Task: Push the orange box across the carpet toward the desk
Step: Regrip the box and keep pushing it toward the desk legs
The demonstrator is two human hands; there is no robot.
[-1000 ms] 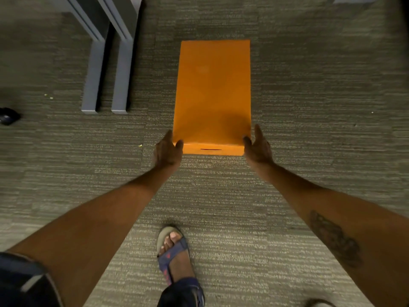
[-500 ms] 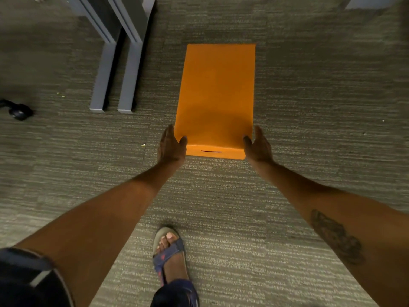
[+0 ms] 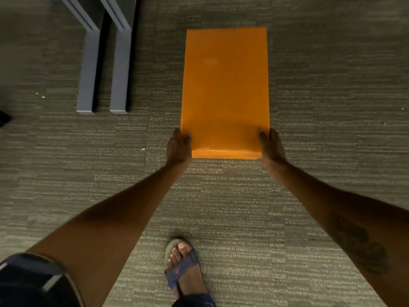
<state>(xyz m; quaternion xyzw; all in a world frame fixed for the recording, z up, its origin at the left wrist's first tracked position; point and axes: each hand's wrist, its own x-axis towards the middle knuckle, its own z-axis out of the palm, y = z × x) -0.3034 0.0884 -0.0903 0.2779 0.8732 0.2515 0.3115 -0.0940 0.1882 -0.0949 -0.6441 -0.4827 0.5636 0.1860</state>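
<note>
A long flat orange box [image 3: 225, 85] lies lengthwise on the grey carpet [image 3: 321, 96], its short near end toward me. My left hand [image 3: 178, 147] presses against the box's near left corner, thumb on top and fingers along the side. My right hand [image 3: 271, 145] clasps the near right corner the same way. Both arms are stretched forward. Two grey desk legs [image 3: 104, 69] rest on the carpet to the left of the box, about a box-width away.
My sandalled foot [image 3: 183, 269] stands on the carpet below the box, between my arms. A dark object [image 3: 3, 118] sits at the left edge. Small crumbs [image 3: 142, 149] dot the carpet. Bare carpet stretches to the right of the box and beyond it.
The box has slid forward over the carpet with both hands on its near corners. The hands now wrap further round the corners. My foot has stepped forward.
</note>
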